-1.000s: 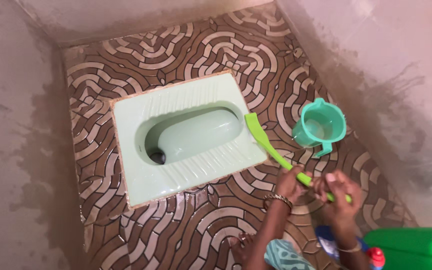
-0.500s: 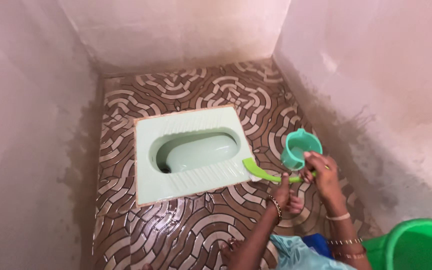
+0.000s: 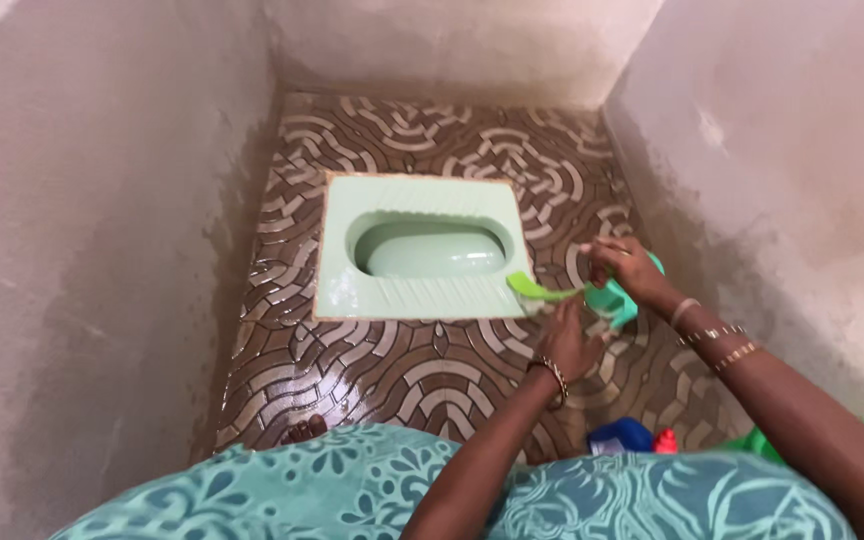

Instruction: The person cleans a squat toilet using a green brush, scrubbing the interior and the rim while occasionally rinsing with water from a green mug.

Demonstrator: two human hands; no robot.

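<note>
my left hand (image 3: 570, 340) grips the green brush (image 3: 542, 291) at the pale green squat pan (image 3: 352, 262) corner, right hand (image 3: 620, 266) closes over the teal jug (image 3: 620, 300), floor wet, bowl looks unscrubbed yet

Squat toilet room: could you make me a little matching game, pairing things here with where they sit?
Things:
1. squat toilet pan
2. lime-green brush
3. teal mug
4. blue bottle

Places:
A. under the right hand, by the right wall
B. set into the patterned floor
C. near edge, beside a red cap
D. head at the pan's near right corner, by the left hand

Pairs: 1-B, 2-D, 3-A, 4-C
</note>
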